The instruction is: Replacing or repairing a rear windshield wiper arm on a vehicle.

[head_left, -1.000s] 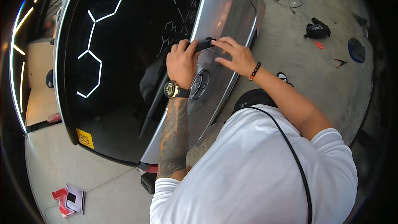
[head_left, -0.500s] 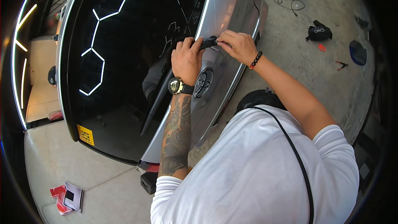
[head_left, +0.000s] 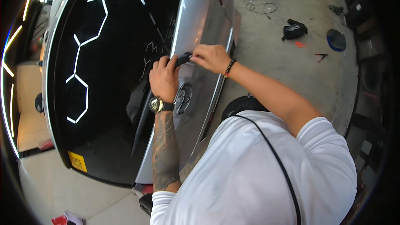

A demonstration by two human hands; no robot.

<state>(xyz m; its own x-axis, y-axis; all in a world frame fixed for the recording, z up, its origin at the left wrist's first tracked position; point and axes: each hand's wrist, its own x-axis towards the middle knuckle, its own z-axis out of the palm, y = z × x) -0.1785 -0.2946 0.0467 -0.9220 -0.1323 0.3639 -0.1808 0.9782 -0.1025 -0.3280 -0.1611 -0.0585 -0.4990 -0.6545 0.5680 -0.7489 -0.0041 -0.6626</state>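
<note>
Piece (head_left: 183, 60) in black, slim and bar-shaped, lies where the dark glass meets the silver panel of a car's tailgate. We bend the fingers of our left hand (head_left: 165, 75) over its left end, knuckles up, gripping it. With our right hand (head_left: 210, 57) we pinch its right end, thumb and fingers pressed together; the fingertips hide that end, and we cannot tell whether anything small sits between them.

Just nearer to us, a raised oval emblem (head_left: 182, 99) shines like chrome on the smooth metallic panel (head_left: 205, 94). On the left, a thin matte wiper blade (head_left: 136, 135) crosses the glossy rear window (head_left: 104, 146), which mirrors white light strips in bent lines; a flat yellow sticker (head_left: 78, 161) marks its near left corner.

We wear a chunky watch (head_left: 156, 105) and a beaded bracelet (head_left: 229, 68). On the concrete floor at far right lie a crumpled black bag (head_left: 294, 29), pliers (head_left: 321, 57) and a rounded dark pad (head_left: 336, 40). At near left, a red-and-white item (head_left: 66, 219) is cut off by the edge, and our white shirt (head_left: 254, 171) hides much of the near floor.
</note>
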